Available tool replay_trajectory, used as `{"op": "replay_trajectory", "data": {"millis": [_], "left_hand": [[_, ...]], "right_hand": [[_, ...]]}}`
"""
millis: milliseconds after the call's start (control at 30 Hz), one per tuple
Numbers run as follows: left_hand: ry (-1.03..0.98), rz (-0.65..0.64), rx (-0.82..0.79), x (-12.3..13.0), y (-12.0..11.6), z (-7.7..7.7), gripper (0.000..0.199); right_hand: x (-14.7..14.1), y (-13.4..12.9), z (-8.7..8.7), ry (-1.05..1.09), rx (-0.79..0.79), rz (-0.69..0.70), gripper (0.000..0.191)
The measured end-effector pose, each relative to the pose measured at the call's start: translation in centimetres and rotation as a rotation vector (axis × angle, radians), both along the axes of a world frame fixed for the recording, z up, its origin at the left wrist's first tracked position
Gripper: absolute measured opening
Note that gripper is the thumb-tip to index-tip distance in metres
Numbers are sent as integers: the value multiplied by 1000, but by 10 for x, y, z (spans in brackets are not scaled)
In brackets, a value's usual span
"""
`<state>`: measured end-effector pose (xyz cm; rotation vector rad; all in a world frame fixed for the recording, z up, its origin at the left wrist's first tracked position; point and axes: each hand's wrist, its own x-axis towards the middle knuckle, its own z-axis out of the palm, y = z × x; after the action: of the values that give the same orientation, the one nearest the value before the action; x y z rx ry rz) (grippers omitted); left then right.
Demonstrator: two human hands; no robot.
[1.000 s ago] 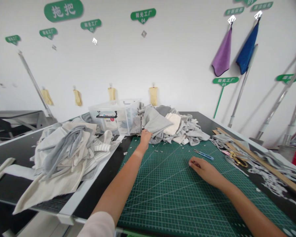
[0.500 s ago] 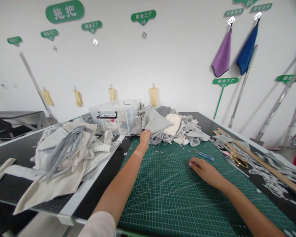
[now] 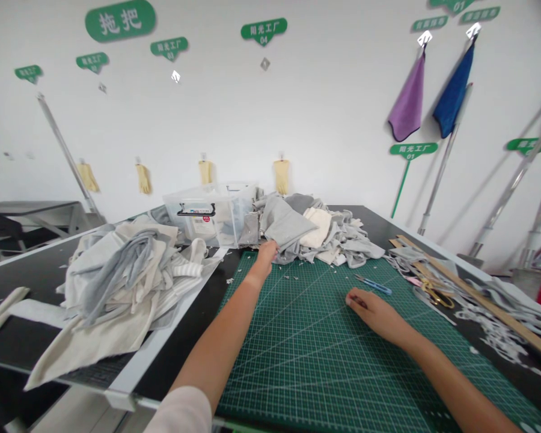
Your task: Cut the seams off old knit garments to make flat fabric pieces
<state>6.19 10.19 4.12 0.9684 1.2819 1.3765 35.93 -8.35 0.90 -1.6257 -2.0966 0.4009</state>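
Note:
My left hand (image 3: 267, 256) reaches to the near edge of a heap of grey and cream cloth pieces. Its fingers are drawn together against the lower edge of a grey cloth (image 3: 286, 221); whether they grip it is hidden. Over the green cutting mat (image 3: 297, 337) hovers or rests my right hand (image 3: 364, 304), fingers curled in, and what they hold, if anything, cannot be made out. Just beyond it lies a blue-handled cutting tool (image 3: 373, 284). A cream cloth (image 3: 317, 226) lies beside the grey one.
A clear plastic bin (image 3: 202, 225) stands behind, left of the heap. Another cloth pile (image 3: 121, 270) hangs partly over the table's left front. Along the right lie gold-and-black scissors (image 3: 438, 296), a wooden strip (image 3: 482, 304) and white scraps (image 3: 491, 328).
My left hand has shifted slightly towards me and right along the cloth's edge. My right hand keeps nearly the same place and pose. The cloths look unchanged.

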Motion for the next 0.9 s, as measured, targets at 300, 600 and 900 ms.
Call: {"op": "replay_trajectory", "data": {"millis": [300, 600, 900], "left_hand": [[-3, -9, 4, -1, 1, 0, 27], [13, -79, -89, -3, -4, -5, 31], [-15, -103, -75, -2, -3, -3, 37]], "right_hand": [[2, 2, -3, -1, 7, 8, 33], [2, 3, -4, -14, 18, 6, 33], [2, 1, -2, -12, 18, -4, 32]]}}
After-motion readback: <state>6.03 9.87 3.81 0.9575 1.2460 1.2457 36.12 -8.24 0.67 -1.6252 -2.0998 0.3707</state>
